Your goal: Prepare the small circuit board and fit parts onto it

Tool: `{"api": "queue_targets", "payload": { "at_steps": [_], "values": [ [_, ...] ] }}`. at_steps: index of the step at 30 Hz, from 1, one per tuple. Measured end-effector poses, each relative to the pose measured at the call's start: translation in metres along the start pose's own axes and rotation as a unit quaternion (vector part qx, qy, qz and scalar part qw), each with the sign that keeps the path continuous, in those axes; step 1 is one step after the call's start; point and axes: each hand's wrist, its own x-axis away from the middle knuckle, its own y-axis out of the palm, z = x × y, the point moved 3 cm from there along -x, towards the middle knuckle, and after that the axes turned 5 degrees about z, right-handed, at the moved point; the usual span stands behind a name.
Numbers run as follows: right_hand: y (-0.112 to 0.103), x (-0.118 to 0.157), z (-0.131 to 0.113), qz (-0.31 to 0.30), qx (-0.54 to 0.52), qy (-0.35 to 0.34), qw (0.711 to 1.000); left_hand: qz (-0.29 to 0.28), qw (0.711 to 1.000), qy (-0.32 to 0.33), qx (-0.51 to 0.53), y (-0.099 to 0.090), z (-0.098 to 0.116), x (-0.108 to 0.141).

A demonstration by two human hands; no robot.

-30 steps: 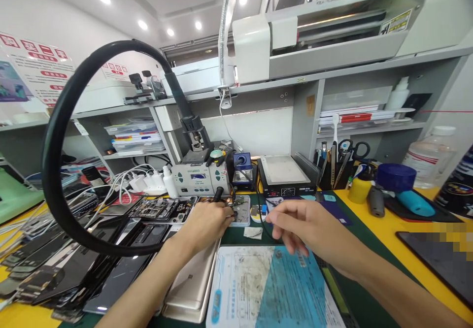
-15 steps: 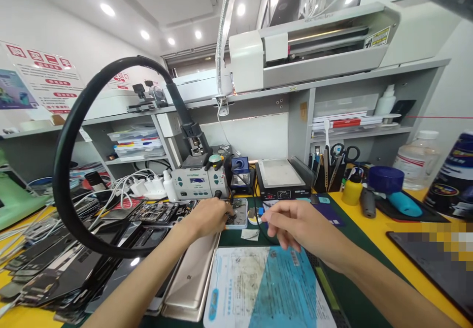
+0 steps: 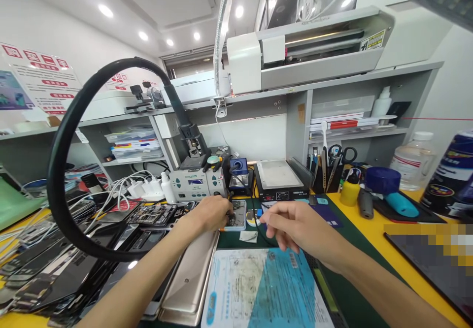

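My left hand [image 3: 213, 213] reaches over the left side of a small shallow tray [image 3: 240, 210] of tiny parts. Its fingers point down and are closed around something dark that I cannot make out. To the right, my right hand [image 3: 293, 223] hovers above the green mat with loosely curled fingers apart, nothing visible in them. A thin black cable [image 3: 254, 205] runs just left of its fingertips. Below both hands lies a stained white-and-blue pad [image 3: 254, 283]. A gold phone back [image 3: 190, 278] rests beside it, partly under my left forearm.
A thick black hose [image 3: 59, 180] loops over disassembled phones [image 3: 74, 264] on the left. Behind the tray stand a hot-air station [image 3: 195, 187] and a heating plate [image 3: 281, 175]. At right are a tool holder [image 3: 328, 173], a yellow bottle [image 3: 349, 192] and a large clear bottle [image 3: 412, 163].
My left hand has shifted slightly over the tray, its fingers more drawn together at the parts. My right hand stays nearly still. The whole view has moved a little.
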Motion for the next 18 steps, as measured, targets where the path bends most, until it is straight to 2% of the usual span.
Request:
{"api": "queue_targets", "payload": {
  "at_steps": [10, 18],
  "values": [
    [0.000, 0.002, -0.003, 0.004, 0.026, 0.018, 1.000, 0.028, 0.997, -0.047, -0.046, 0.004, 0.001, 0.005],
    [0.000, 0.002, -0.005, 0.005, 0.040, 0.016, 0.999, 0.081, 0.991, -0.091, -0.060, -0.006, 0.003, 0.023]
  ]
}}
